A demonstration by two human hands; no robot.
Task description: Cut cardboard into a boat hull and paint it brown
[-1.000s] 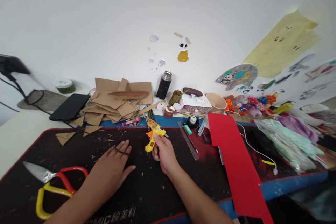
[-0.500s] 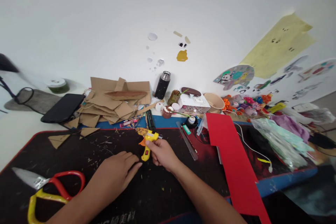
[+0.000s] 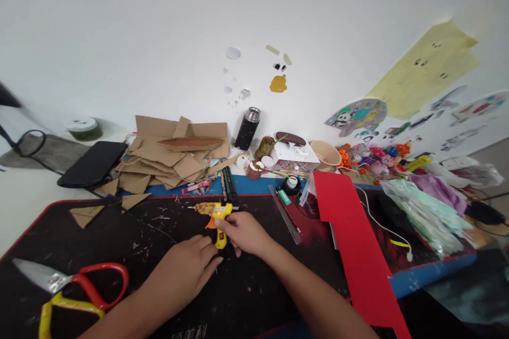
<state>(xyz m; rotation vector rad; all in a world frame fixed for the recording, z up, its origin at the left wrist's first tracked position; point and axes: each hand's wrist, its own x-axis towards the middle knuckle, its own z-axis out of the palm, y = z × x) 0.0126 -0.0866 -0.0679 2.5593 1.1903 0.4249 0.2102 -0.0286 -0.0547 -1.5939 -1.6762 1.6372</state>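
A yellow hot glue gun (image 3: 221, 225) with an orange trigger is in my right hand (image 3: 247, 233), its stained nozzle pointing left just above the dark desk mat. My right thumb and fingers close around the grip from the right side. A clear glue stick end (image 3: 235, 208) sticks out at the back of the gun. My left hand (image 3: 191, 265) is beside the bottom of the grip, its curled fingertips right at the handle's end. What lies between the left thumb and fingers is hidden. Large scissors (image 3: 81, 280) with red and yellow handles lie open, left of my left forearm.
Stacked cardboard pieces (image 3: 170, 153) stand against the wall, beside a black thermos (image 3: 247, 128). A red sheet (image 3: 353, 238) lies to the right, with a metal ruler (image 3: 285, 216) nearby. A white cable (image 3: 377, 222) and plastic bags (image 3: 425, 212) are farther right.
The glue gun has turned from pointing up-left to nearly level, its nozzle now farther left. My left hand has shifted slightly right, closer to the bottom of the grip.
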